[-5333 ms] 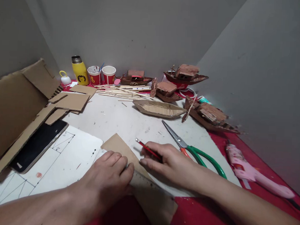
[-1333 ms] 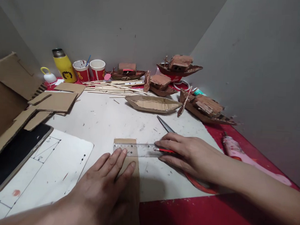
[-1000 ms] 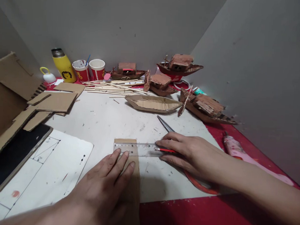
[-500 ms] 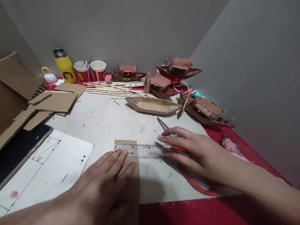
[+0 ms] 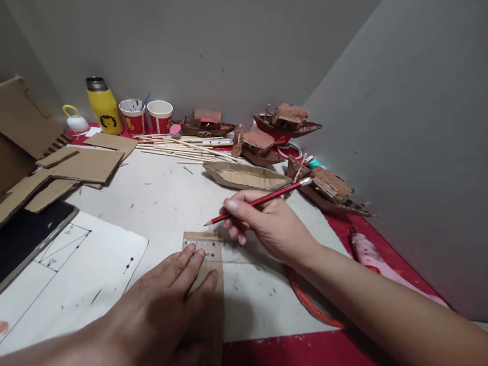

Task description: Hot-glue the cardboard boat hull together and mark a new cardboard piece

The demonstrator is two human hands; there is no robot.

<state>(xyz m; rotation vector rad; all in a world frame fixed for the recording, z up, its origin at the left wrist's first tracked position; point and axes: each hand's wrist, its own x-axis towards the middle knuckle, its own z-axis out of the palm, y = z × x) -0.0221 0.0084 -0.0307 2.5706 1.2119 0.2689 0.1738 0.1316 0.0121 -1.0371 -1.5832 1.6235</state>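
Note:
My left hand (image 5: 166,293) lies flat with its fingers stretched out, pressing a clear ruler (image 5: 200,249) onto a strip of brown cardboard (image 5: 212,311). The ruler sits crosswise near the strip's far end. In my right hand (image 5: 266,224) is a red and black pencil (image 5: 263,200), gripped between thumb and fingers. Its point hovers just beyond the cardboard's far edge, apart from it. Under my right forearm shows an orange scissors handle (image 5: 315,310); the blades are hidden by my hand.
An unpainted cardboard boat (image 5: 246,176) lies ahead, near thin wooden sticks (image 5: 181,146). Brown model boats (image 5: 328,189) line the back and right. At left are cardboard pieces (image 5: 87,164), a phone (image 5: 26,249) and a drawn sheet (image 5: 102,274). A yellow bottle (image 5: 104,109) and paper cups (image 5: 159,118) stand behind.
My right hand has risen from the ruler's right end and the scissors and moved left, now with the pencil in its grip. My left hand stays on the ruler.

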